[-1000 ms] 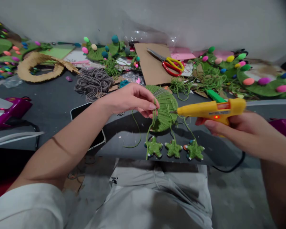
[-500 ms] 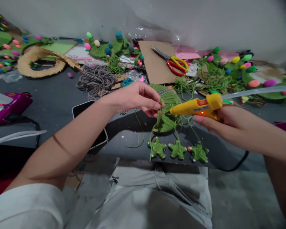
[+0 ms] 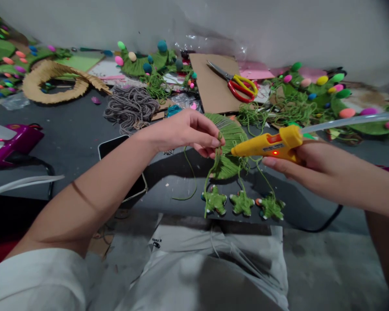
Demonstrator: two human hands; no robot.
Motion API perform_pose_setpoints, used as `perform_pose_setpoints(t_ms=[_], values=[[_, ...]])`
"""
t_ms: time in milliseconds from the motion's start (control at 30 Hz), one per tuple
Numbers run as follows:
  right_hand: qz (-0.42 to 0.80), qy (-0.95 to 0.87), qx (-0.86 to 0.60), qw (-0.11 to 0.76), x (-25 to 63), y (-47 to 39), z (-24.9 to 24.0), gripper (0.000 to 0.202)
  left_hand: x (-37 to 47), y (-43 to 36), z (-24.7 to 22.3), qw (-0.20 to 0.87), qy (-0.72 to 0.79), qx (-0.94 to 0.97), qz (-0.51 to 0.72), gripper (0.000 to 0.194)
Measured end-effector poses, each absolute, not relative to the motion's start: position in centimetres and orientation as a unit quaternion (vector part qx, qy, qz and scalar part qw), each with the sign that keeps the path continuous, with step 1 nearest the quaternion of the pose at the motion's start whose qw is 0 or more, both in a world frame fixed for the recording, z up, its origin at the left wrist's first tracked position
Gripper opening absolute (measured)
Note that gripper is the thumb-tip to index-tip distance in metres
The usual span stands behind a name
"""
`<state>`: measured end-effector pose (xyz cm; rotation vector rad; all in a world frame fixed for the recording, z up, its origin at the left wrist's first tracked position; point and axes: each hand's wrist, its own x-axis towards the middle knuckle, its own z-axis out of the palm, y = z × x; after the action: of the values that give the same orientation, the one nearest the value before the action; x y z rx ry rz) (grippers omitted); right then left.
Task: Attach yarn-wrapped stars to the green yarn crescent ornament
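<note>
Between thumb and fingertips, my left hand (image 3: 194, 131) pinches a strand of green yarn (image 3: 218, 157) over a yarn-wrapped green disc (image 3: 228, 168). My right hand (image 3: 306, 166) is wrapped round a yellow hot glue gun (image 3: 266, 144), its red light lit. The gun's nozzle points left at the disc, close to the yarn; whether it touches cannot be told. Three green yarn-wrapped stars, a left star (image 3: 215, 201), a middle star (image 3: 242, 203) and a right star (image 3: 271, 206), lie along the table's front edge with strands running up to the disc.
Red-and-yellow scissors (image 3: 241, 87) lie on cardboard (image 3: 207, 93) at the back. Grey yarn (image 3: 131, 106) and a tan paper-wrapped ring (image 3: 30, 86) are on the left. A phone-like dark device (image 3: 116, 147) rests under my left forearm. A purple glue gun (image 3: 22, 144) sits far left.
Almost nothing differs. The view has shifted very slightly; both hands keep their places, with the yarn and the glue gun still held.
</note>
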<state>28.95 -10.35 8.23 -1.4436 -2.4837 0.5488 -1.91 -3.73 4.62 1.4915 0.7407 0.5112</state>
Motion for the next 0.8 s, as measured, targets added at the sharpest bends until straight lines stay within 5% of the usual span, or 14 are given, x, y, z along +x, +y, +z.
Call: perform_pose_setpoints(t_ms=[800], values=[[0.172,-0.871,-0.452,0.089,28.7,-11.7,8.8,0.064,-1.9,-3.5,4.4,0.637,0.331,0.661,0.218,0.012]])
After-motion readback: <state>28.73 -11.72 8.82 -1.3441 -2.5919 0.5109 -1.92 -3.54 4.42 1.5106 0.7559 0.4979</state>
